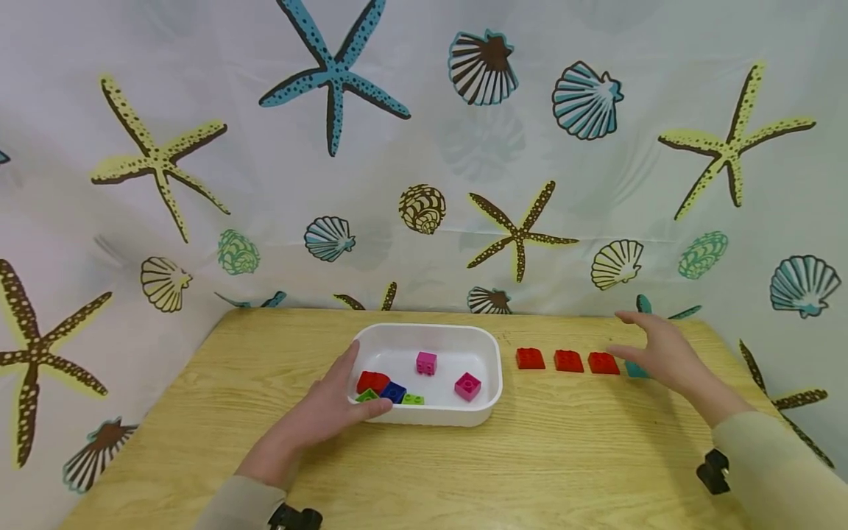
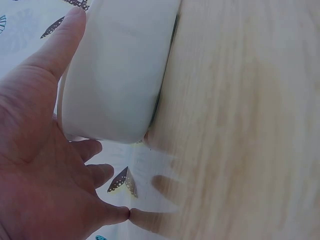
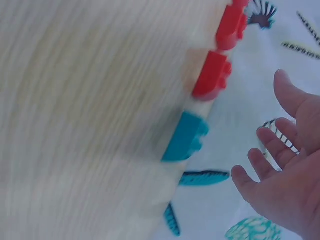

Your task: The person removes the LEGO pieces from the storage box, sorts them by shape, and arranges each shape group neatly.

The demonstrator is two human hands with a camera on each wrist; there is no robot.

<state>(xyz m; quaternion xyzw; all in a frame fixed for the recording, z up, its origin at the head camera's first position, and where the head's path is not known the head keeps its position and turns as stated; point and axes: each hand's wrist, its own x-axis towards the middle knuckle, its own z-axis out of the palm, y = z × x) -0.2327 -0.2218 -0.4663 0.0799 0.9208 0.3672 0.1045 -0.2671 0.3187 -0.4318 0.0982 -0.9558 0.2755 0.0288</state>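
Observation:
My left hand (image 1: 326,403) holds the left end of a white plastic bin (image 1: 492,372), its thumb over the near rim and its fingers around the end wall. In the left wrist view, the bin's outer wall (image 2: 117,70) lies beside the thumb. Inside are two pink toy bricks (image 1: 427,363), a red one (image 1: 373,381), a blue one (image 1: 394,392) and green ones (image 1: 414,400). My right hand (image 1: 668,355), fingers apart and holding nothing, hovers over a teal brick (image 1: 637,370), partly hidden in the head view. The right wrist view shows the teal brick (image 3: 184,137) apart from the fingers.
Three red bricks (image 1: 568,361) sit in a row between the bin and the teal brick on the wooden table (image 1: 530,464). A white curtain (image 1: 424,147) printed with starfish and shells hangs along the table's back and sides.

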